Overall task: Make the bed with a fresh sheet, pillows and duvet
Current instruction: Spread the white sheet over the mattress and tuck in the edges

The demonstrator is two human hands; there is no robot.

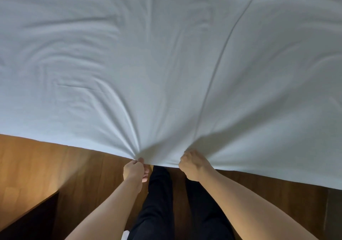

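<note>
Across the bed lay the white sheet (166, 64), spread wide and rumpled, its near edge hanging over the wooden floor (37, 165). Both hands held that edge close together: the left hand (134, 171) pinched it between curled fingers (141, 160), and the right hand (190, 164) gripped it in a closed fist. Creases fanned out from both grips. Dark trousers (159, 202) showed below, between the arms.

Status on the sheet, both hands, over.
Left hand and right hand each have a grip on the white sheet at its near edge. Sheet spread out, wrinkled. Nothing in the way.
</note>
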